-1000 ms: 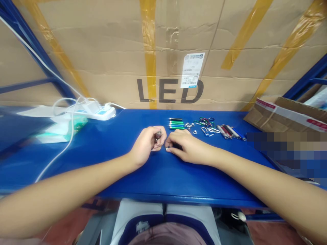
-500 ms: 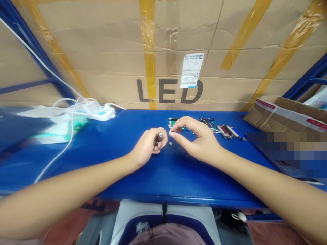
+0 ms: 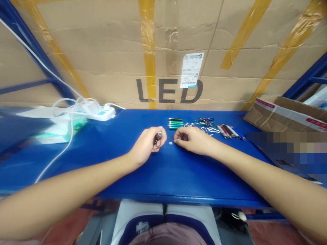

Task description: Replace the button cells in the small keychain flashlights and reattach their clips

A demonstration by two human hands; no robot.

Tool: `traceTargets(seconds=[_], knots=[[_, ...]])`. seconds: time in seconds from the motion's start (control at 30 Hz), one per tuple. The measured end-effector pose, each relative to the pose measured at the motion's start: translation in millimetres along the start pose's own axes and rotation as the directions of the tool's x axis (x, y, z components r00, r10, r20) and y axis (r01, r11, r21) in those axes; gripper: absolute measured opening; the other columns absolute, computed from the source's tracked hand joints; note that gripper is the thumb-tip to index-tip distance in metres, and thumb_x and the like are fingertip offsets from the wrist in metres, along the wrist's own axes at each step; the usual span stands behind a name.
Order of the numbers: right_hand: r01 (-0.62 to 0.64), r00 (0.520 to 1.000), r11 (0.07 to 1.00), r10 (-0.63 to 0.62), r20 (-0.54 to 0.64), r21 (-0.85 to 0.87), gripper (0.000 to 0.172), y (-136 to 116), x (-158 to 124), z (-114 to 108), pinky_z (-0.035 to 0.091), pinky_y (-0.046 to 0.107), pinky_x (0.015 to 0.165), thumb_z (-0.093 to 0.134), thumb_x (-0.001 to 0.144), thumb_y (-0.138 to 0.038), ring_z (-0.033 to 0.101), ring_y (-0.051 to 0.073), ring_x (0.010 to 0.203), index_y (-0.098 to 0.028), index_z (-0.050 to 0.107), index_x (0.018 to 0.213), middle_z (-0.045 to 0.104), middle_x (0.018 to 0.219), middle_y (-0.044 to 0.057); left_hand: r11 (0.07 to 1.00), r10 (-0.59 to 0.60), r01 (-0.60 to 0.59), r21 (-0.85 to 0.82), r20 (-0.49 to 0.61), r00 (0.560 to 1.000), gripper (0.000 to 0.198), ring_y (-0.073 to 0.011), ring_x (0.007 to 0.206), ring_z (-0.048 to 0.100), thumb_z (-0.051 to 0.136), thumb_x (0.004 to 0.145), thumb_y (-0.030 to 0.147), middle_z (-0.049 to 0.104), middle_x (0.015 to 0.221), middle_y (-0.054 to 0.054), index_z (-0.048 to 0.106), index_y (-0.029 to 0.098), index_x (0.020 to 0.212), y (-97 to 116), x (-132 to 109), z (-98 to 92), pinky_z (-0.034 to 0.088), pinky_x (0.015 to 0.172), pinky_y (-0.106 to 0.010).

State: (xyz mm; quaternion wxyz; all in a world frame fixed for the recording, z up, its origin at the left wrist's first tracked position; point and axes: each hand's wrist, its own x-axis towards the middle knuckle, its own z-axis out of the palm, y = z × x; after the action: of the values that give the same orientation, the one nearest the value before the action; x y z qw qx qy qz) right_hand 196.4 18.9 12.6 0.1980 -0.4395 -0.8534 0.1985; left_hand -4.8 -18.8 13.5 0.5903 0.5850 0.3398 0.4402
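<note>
My left hand (image 3: 148, 146) is wrapped round a small dark flashlight tube (image 3: 158, 136), its silvery end pointing up out of the curled fingers. My right hand (image 3: 195, 140) is low over the table, thumb and fingertips brought together beside a small, pale, round disc (image 3: 170, 143), perhaps a button cell. A small gap separates the fingertips from the disc, and anything between them is hidden. Behind the right hand lies a row of green, black and blue tubes (image 3: 175, 123). Small silvery parts (image 3: 189, 125) lie close by, partly covered by the hand.
Coloured carabiner clips (image 3: 204, 121) and silvery clips (image 3: 211, 130) lie right of the tubes. Further right are several small flashlights (image 3: 230, 132). A cardboard box (image 3: 286, 117) stands at the right edge. At left, a white power strip (image 3: 99, 114) trails cables over the blue table (image 3: 122, 183).
My right hand has come down to the table; its raised thumb and finger pinch is now beside the disc. The tubes behind show more fully. My left hand has barely moved.
</note>
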Motion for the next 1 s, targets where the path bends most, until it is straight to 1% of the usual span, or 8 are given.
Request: traceTargets(seconds=[0.23, 0.37, 0.5, 0.63, 0.73, 0.8, 0.87, 1.0], knots=[[0.193, 0.981, 0.981, -0.193, -0.020, -0.023, 0.012, 2, -1, 6, 0.049, 0.035, 0.083, 0.064, 0.086, -0.019, 0.062, 0.020, 0.088, -0.018, 0.068, 0.097, 0.068, 0.094, 0.007, 1.000, -0.020, 0.020, -0.015, 0.002, 1.000, 0.043, -0.0080, 0.046, 0.029, 0.043, 0.093, 0.038, 0.036, 0.054, 0.002, 0.046, 0.016, 0.057, 1, 0, 0.9, 0.020, 0.045, -0.022], [0.206, 0.979, 0.978, -0.206, -0.002, -0.021, 0.006, 3, 0, 8, 0.048, 0.038, 0.090, 0.062, 0.087, -0.017, 0.061, 0.021, 0.094, -0.018, 0.067, 0.090, 0.067, 0.096, 0.007, 1.000, -0.026, 0.026, -0.015, 0.007, 1.000, 0.042, -0.0079, 0.046, 0.030, 0.043, 0.093, 0.038, 0.037, 0.054, 0.002, 0.046, 0.016, 0.057, 2, 0, 0.7, 0.020, 0.044, -0.022], [0.191, 0.981, 0.981, -0.191, -0.044, 0.004, 0.003, 3, 1, 5, 0.047, 0.039, 0.087, 0.064, 0.085, -0.017, 0.060, 0.021, 0.091, -0.018, 0.067, 0.084, 0.065, 0.092, 0.007, 0.999, -0.029, 0.029, -0.013, 0.005, 1.000, 0.042, -0.0079, 0.045, 0.030, 0.045, 0.092, 0.039, 0.037, 0.054, 0.002, 0.046, 0.016, 0.057, 1, 1, -0.3, 0.020, 0.044, -0.022], [0.173, 0.974, 0.953, -0.128, -0.187, 0.249, 0.010, -8, -2, -2, 0.048, 0.036, 0.081, 0.067, 0.086, -0.029, 0.058, 0.018, 0.083, -0.019, 0.068, 0.083, 0.066, 0.091, 0.005, 0.999, -0.040, 0.040, 0.016, 0.001, 0.999, 0.043, -0.0087, 0.045, 0.030, 0.043, 0.091, 0.042, 0.038, 0.054, 0.001, 0.048, 0.016, 0.058, 0, 2, 0.1, 0.021, 0.043, -0.022], [0.205, 0.974, 0.831, -0.124, -0.188, 0.518, 0.021, -20, -6, -8, 0.049, 0.034, 0.078, 0.070, 0.085, -0.038, 0.059, 0.017, 0.080, -0.018, 0.066, 0.083, 0.066, 0.087, 0.004, 0.994, -0.058, 0.058, 0.094, 0.002, 0.998, 0.047, -0.0094, 0.046, 0.030, 0.039, 0.093, 0.046, 0.038, 0.052, 0.001, 0.049, 0.016, 0.058, -2, 1, 1.6, 0.022, 0.044, -0.022], [0.229, 0.971, 0.786, -0.148, -0.185, 0.574, 0.023, -26, -8, -8, 0.050, 0.035, 0.080, 0.071, 0.084, -0.041, 0.062, 0.018, 0.083, -0.018, 0.066, 0.083, 0.066, 0.088, 0.004, 0.986, -0.076, 0.073, 0.152, 0.013, 0.997, 0.051, -0.0100, 0.047, 0.032, 0.036, 0.095, 0.049, 0.040, 0.052, 0.001, 0.049, 0.016, 0.058, -5, 1, 2.9, 0.025, 0.045, -0.023], [0.229, 0.973, 0.788, -0.163, -0.165, 0.571, 0.025, -30, -10, -7, 0.051, 0.037, 0.084, 0.073, 0.084, -0.043, 0.063, 0.018, 0.086, -0.018, 0.067, 0.083, 0.066, 0.091, 0.005, 0.978, -0.069, 0.062, 0.201, 0.031, 0.997, 0.053, -0.0106, 0.048, 0.034, 0.034, 0.096, 0.051, 0.044, 0.053, 0.000, 0.050, 0.016, 0.060, -7, 1, 4.5, 0.026, 0.047, -0.024], [0.156, 0.986, 0.773, -0.157, -0.052, 0.615, 0.031, -29, -11, -4, 0.054, 0.038, 0.084, 0.076, 0.080, -0.047, 0.067, 0.019, 0.084, -0.018, 0.066, 0.087, 0.068, 0.092, 0.005, 0.947, -0.022, 0.003, 0.321, 0.057, 0.998, 0.058, -0.0121, 0.051, 0.036, 0.030, 0.098, 0.053, 0.051, 0.055, -0.001, 0.055, 0.016, 0.060, -6, -1, 6.6, 0.028, 0.049, -0.026]])
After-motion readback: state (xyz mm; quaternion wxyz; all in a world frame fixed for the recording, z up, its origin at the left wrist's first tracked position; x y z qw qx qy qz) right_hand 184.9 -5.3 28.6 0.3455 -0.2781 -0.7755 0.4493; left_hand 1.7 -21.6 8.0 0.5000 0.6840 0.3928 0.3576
